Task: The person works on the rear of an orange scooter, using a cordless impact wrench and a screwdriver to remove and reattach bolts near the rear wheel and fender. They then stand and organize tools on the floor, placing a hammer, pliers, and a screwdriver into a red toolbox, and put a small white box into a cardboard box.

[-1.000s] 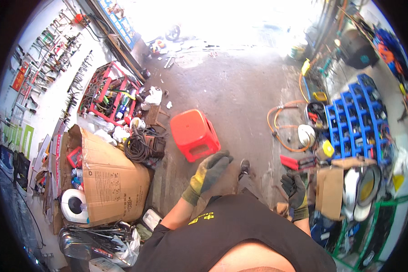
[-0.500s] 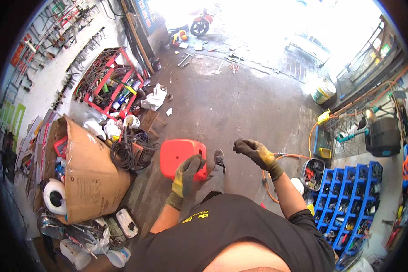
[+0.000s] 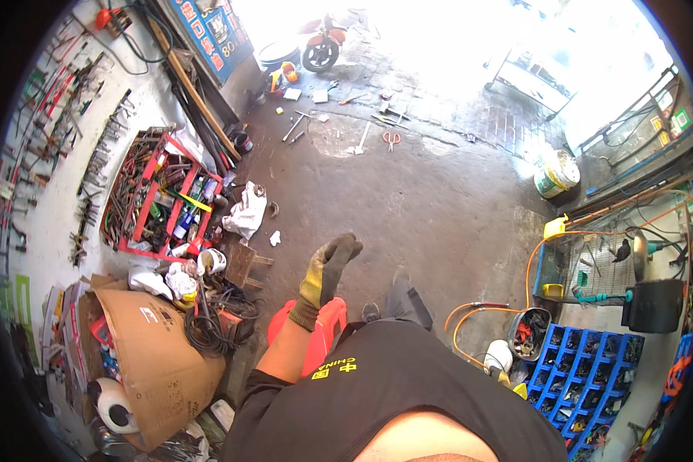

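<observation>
Glove on left hand (image 3: 327, 269), yellow-and-grey, raised in front of the chest with fingers loosely curled and nothing in the grasp; it hangs in open air above the concrete floor (image 3: 439, 208), touching nothing. Red plastic stool (image 3: 319, 331) sits directly below that forearm, just in front of the body, partly hidden by the arm and the black shirt, so it is the closest object to the hand. Right hand is not in view; its grip cannot be told. Dark shoe (image 3: 404, 296) shows just past the shirt edge, beside the stool. To the left, an open cardboard box (image 3: 150, 354) lies tipped on its side with a coil of black cable (image 3: 212, 319) against it, likely dumped there to keep the walkway free. To the right, blue bin rack (image 3: 585, 369) holds small parts, with orange hose (image 3: 477, 316) looping across the floor toward it. Farther left, red tool rack (image 3: 162, 196) stands against the wall, stuffed with hand tools, within reach of the work spot. White rag (image 3: 246, 212) lies crumpled on the floor next to it. Beyond, loose tools and red-handled cutters (image 3: 391, 139) lie scattered near the bright doorway; white bucket (image 3: 556, 173) stands at right; a motorbike wheel (image 3: 322, 54) sits at the entrance.
</observation>
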A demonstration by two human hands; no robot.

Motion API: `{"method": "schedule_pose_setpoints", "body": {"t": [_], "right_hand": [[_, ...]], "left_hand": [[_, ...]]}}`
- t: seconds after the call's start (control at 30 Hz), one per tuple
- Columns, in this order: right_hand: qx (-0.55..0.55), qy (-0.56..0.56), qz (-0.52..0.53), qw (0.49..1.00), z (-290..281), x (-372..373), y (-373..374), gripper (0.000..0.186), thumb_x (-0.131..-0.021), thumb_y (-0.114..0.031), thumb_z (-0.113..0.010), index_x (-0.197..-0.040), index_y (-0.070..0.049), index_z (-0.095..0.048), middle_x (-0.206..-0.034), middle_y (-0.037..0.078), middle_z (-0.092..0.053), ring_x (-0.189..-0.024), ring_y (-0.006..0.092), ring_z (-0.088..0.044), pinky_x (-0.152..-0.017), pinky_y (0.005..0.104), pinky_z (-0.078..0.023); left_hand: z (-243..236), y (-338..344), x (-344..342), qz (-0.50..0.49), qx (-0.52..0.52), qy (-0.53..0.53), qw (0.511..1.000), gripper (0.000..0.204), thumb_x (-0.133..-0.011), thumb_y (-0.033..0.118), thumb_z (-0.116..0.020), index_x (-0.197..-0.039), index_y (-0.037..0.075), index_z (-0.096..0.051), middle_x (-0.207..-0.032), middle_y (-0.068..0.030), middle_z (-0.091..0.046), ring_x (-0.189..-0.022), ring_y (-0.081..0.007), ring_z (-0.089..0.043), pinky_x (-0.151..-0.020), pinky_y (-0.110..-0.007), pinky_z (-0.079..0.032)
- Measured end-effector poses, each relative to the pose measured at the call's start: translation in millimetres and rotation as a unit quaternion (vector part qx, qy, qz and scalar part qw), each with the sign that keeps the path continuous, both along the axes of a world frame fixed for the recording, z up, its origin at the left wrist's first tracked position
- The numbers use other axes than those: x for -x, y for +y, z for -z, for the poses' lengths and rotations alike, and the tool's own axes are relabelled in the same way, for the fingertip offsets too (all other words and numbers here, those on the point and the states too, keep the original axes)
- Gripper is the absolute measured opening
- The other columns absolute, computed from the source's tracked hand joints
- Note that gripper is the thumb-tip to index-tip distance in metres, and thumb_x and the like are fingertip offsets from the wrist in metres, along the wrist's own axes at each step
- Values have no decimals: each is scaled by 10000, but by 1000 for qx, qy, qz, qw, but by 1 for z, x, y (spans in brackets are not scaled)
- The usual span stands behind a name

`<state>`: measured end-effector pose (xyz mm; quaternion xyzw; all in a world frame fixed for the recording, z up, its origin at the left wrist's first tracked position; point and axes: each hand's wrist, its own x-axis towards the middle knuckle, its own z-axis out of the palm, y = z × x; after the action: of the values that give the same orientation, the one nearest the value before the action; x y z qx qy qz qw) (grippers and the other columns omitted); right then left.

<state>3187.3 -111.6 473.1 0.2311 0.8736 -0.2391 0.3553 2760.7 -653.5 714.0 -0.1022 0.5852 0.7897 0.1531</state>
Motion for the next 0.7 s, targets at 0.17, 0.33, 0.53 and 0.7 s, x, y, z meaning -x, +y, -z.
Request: {"method": "schedule_pose_setpoints", "body": {"t": [0.17,0.33,0.53,0.7], "right_hand": [[181,-48,266,946,67,166,-34,219,-974,-189,-588,-854,-25,-671,-708,109,-667,-643,219,-655,-589,385,-500],[207,25,208,956,72,447,-55,352,-948,-295,-562,-780,-10,-683,-680,107,-663,-614,218,-636,-591,393,-485],[176,139,117,968,-21,835,-25,501,-944,-501,-654,-1007,-10,-738,-873,108,-746,-782,212,-673,-709,372,-518],[287,185,190,920,-103,1042,-57,627,-990,-534,-669,-1340,-14,-648,-1157,102,-767,-1050,206,-712,-922,341,-532]], "left_hand": [[44,25,116,7,7,-53,999,450,-1082,307,-671,-1324,-72,-658,-1236,-161,-747,-1166,-232,-719,-1089,-362,-545],[64,37,248,-54,36,-44,997,421,-1079,316,-681,-1302,-41,-681,-1190,-140,-761,-1153,-230,-723,-1076,-357,-553],[42,-7,382,-142,81,39,986,438,-1088,344,-662,-1317,-29,-680,-1212,-151,-755,-1164,-240,-724,-1090,-374,-553],[41,-12,471,-209,104,-9,972,488,-1111,370,-596,-1371,-42,-637,-1269,-177,-735,-1201,-253,-710,-1088,-370,-548]]}}
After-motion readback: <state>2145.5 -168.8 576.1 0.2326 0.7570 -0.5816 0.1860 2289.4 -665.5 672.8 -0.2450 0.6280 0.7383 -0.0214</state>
